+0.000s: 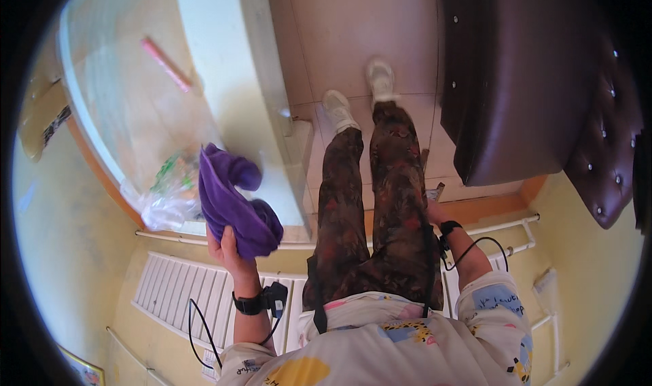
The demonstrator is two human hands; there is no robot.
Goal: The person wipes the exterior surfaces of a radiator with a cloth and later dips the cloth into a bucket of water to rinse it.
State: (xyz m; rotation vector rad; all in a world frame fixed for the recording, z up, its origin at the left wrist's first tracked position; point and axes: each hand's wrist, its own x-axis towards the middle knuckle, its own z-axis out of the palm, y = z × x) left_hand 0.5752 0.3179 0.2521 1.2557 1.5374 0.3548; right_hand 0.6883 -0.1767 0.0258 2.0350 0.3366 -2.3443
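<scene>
My left hand (232, 256) is closed on a purple cloth (234, 202), whose folds hang out over the edge of the white table. My right hand (434, 213) hangs beside my right thigh, partly hidden by the trouser leg. Close to its fingers shows the end of a small object (436, 191) that I cannot make out; whether the hand holds it is unclear. Left of the cloth, a clear plastic bag with green print (170, 197) lies on the glass-like tabletop. Farther up on that top is a pink stick-like object (165, 64).
The white table edge (229, 70) runs along my left. A dark brown leather sofa (519, 90) with studs stands at the right on the tiled floor (351, 29). A white radiator (178, 294) and white pipes (504, 226) line the yellow wall behind me.
</scene>
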